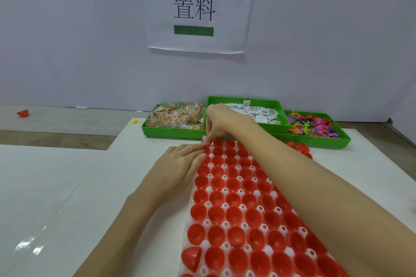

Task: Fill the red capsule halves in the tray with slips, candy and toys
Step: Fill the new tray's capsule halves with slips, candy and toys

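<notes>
A white tray (208, 206) holds several rows of empty red capsule halves (234, 213) on the white table. My left hand (177, 164) rests at the tray's far left corner, fingertips touching a red half there. My right hand (219, 122) reaches across the tray to the same corner, fingers curled down and pinching something small and pinkish that I cannot make out. Behind the tray stand three green bins: candy packets (175, 117), white paper slips (254, 111) and colourful toys (313, 127).
One red half (191, 258) lies tilted at the tray's near left edge. Another red half (23, 113) sits far left by the wall. A yellow toy (135, 122) lies left of the candy bin. A paper sign (194, 9) hangs on the wall.
</notes>
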The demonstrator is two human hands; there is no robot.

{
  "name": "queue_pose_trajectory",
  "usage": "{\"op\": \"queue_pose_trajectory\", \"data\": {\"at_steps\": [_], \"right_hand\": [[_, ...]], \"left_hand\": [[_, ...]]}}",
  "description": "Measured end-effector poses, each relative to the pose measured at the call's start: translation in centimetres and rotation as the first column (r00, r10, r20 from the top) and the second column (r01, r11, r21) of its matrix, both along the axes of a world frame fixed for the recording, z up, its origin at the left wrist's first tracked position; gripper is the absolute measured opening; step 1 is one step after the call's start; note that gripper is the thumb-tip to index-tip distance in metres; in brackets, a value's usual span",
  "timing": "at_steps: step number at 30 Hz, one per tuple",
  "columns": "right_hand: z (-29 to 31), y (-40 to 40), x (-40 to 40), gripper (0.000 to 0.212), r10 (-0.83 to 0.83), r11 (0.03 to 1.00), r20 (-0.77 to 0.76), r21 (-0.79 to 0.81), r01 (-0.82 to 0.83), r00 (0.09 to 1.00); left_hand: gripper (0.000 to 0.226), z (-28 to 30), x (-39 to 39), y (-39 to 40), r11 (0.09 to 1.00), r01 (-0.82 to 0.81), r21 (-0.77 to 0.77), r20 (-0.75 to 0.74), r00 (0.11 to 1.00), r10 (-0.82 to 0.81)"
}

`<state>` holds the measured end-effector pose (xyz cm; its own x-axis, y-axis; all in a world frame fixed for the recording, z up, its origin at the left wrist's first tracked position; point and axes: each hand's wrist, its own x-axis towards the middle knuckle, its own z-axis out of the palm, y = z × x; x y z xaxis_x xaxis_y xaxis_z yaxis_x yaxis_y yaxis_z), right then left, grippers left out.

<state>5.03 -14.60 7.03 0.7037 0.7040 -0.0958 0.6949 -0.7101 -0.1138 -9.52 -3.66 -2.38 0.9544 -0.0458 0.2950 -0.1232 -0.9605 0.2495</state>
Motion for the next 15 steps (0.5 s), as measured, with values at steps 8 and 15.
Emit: {"op": "queue_pose_trajectory", "data": {"at_steps": [8, 15], "right_hand": [[1.5, -6.3, -0.9, 0.020, -0.009, 0.915, -0.085, 0.402, 0.043, 0.996], [-2.0, -17.7, -3.9, 0.019, -0.065, 0.681, -0.165, 0.714, 0.165, 0.984]], "left_hand": [[0.053, -0.2, -0.1, -0.1, 0.883, -0.024, -0.469, 0.081, 0.994, 0.070], [0.029, -0.1, 0.0, -0.3, 0.846, -0.126, -0.518, 0.249, 0.924, 0.290]]}}
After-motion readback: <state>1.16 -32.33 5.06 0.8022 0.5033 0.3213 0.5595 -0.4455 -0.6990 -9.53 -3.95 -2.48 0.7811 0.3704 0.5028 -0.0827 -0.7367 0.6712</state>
